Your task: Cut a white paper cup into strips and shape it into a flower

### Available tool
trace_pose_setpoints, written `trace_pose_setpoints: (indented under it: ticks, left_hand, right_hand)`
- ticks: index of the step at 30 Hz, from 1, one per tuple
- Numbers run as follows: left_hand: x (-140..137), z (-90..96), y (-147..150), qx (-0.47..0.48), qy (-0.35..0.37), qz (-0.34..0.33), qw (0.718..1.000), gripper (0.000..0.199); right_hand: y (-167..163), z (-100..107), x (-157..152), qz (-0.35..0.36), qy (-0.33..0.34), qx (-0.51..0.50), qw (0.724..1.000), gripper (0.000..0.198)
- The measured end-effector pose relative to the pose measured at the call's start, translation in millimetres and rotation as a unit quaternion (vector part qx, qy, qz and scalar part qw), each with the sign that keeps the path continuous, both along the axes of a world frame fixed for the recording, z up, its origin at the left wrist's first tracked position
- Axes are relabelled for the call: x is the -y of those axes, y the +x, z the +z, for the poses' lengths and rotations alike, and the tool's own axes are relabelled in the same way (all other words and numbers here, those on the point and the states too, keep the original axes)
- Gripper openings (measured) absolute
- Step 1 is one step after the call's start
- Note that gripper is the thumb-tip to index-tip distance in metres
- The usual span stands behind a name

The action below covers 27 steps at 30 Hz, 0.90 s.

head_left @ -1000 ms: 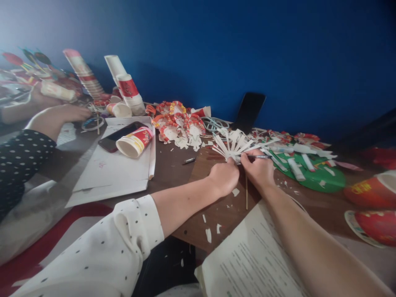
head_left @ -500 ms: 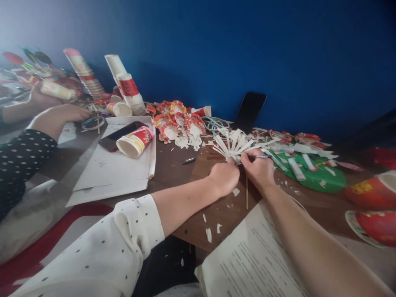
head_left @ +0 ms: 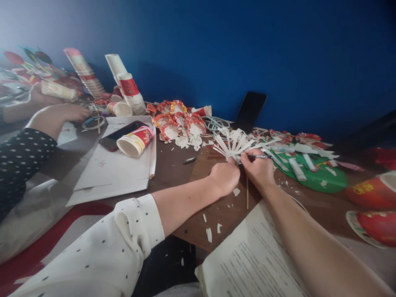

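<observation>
My left hand (head_left: 227,176) is closed on the near edge of a paper cup cut into white strips (head_left: 232,145), which fan outward on the brown table. Beside it, my right hand (head_left: 257,168) grips a dark pen (head_left: 260,156) against the middle of the cut cup. Its tip is hidden by my fingers. A thin wooden stick (head_left: 247,194) extends toward me from beneath the hands. The pen's cap (head_left: 189,160) lies to the left. Small paper scraps (head_left: 209,235) are scattered around.
Paper cups (head_left: 135,141) rest on a white folder at left. Red cut-cup pieces (head_left: 179,119) and a leaning phone (head_left: 250,109) line the wall. A green disc (head_left: 329,179) with scraps lies right. A co-worker's hand (head_left: 72,113) is at far left. Printed paper (head_left: 252,255) lies in front.
</observation>
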<state>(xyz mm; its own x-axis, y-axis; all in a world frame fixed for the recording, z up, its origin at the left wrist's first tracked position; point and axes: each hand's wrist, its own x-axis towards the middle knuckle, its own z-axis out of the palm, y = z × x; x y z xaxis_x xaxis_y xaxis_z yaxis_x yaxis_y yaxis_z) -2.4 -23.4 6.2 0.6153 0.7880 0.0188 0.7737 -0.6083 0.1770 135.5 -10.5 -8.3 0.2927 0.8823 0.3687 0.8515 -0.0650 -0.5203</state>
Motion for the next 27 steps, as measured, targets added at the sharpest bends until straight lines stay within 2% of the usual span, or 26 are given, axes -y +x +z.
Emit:
trace_pose_setpoints:
  ticks: [9,12,16,20,22,24,27]
  left_hand:
    - [0,2.8,0,0.003,-0.005,0.003,1.0,0.038]
    - [1,2.2,0,-0.006,0.001,0.0,1.0,0.036]
    - [0,0.5,0,-0.023,0.006,-0.011,1.0,0.032]
    - [-1,2.1,-1,-0.036,-0.01,-0.019,0.999,0.028]
    - [-1,3.5,-2,-0.036,-0.016,-0.018,0.999,0.028]
    - [-1,4.1,-2,-0.035,-0.012,-0.015,0.999,0.031]
    - [0,3.2,-1,-0.034,-0.005,-0.014,0.999,0.033]
  right_hand:
    - [-1,0,0,-0.001,-0.002,-0.008,1.0,0.027]
    - [2,-3,-2,0.018,0.07,-0.024,0.997,0.027]
    - [13,-2,-3,0.043,0.161,-0.063,0.984,0.038]
    - [29,0,-4,0.012,0.201,0.019,0.979,0.044]
    - [36,-1,-6,-0.019,0.184,0.013,0.983,0.053]
    - [40,-3,-9,-0.043,0.123,-0.033,0.991,0.062]
    - [42,-6,-12,-0.053,0.037,-0.062,0.996,0.063]
